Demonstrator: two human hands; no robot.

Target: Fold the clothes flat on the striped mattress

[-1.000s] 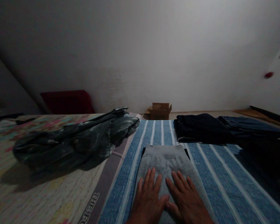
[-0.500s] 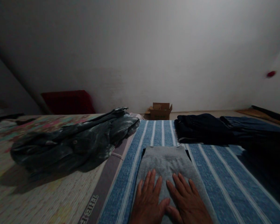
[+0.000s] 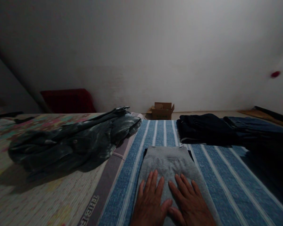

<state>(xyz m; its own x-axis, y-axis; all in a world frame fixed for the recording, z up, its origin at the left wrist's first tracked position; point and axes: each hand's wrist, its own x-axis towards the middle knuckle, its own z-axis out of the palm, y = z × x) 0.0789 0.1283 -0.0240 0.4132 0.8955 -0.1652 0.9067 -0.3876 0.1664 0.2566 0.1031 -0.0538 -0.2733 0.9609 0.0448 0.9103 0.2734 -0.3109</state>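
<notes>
- Pressing flat on the folded grey garment (image 3: 166, 163) at the bottom centre of the frame, the left hand (image 3: 149, 202) and right hand (image 3: 190, 204) lie open, fingers spread, thumbs touching.
- That garment rests on a blue striped cloth (image 3: 217, 175) over the bed.
- Dark folded clothes (image 3: 204, 128) sit at centre right.
- A crumpled jacket (image 3: 77, 141) lies at left.

Jacket (image 3: 73, 144) left, dark clothes (image 3: 205, 128) ahead-right.
</notes>
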